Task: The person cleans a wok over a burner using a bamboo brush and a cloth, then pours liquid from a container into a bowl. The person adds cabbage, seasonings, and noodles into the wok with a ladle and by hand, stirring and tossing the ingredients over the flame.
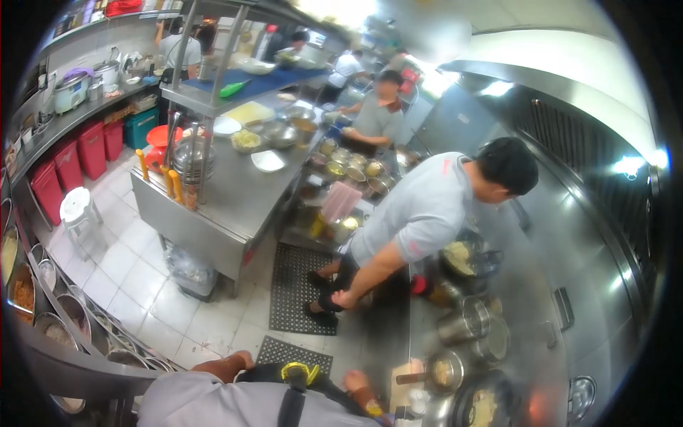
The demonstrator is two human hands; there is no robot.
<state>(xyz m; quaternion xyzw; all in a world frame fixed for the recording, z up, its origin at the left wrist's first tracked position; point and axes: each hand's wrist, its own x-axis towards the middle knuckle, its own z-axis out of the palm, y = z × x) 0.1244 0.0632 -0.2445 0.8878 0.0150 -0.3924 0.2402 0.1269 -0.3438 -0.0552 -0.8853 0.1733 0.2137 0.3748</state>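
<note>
My left hand (244, 358) is by my left hip, over the dark trousers, and no object shows in it. Its fingers are too small and turned down to read. On my other side, my right hand (353, 381) hangs low beside the stove counter, with a yellow band (373, 407) at the wrist. Blur hides how its fingers lie. Closest to that hand are a small pan (445, 371) with a wooden handle and pale food inside, and a dark wok (484, 406) holding yellowish food. A yellow looped thing (299, 372) lies at my waist.
A co-worker (420, 213) in a grey shirt stands at the stove ahead, near a wok (461, 257) and metal pots (462, 324). Rubber mats (288, 285) cover part of the tiled floor. Left are a steel prep table (235, 192), a white stool (80, 206) and food containers (60, 331).
</note>
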